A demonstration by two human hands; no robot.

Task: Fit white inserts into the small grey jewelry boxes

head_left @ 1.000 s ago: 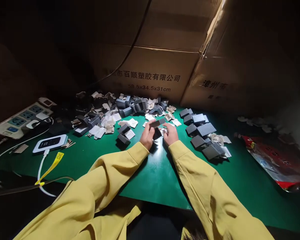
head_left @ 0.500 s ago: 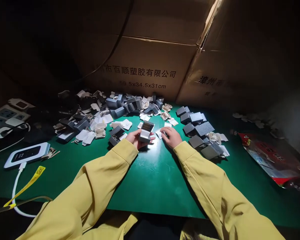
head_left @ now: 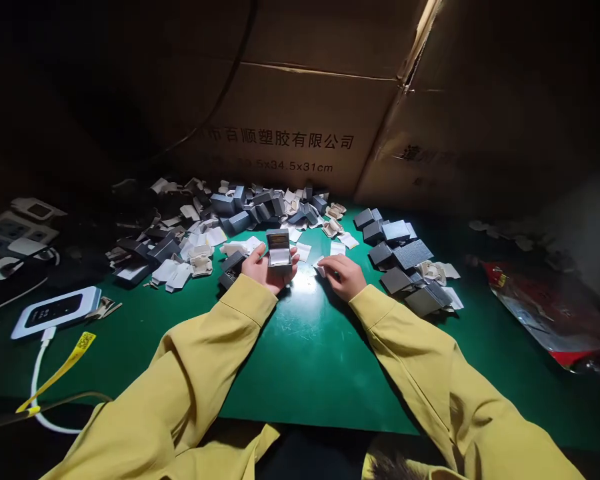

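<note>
One opened box [head_left: 279, 257], facing camera, long axis fore-and-aft

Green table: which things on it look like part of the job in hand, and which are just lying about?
Likely part of the job:
open grey box, held in the left hand
white piece, at the right hand
grey boxes grouped at right

Probably just lying about:
white device with its white cable
red-and-clear bag
</note>
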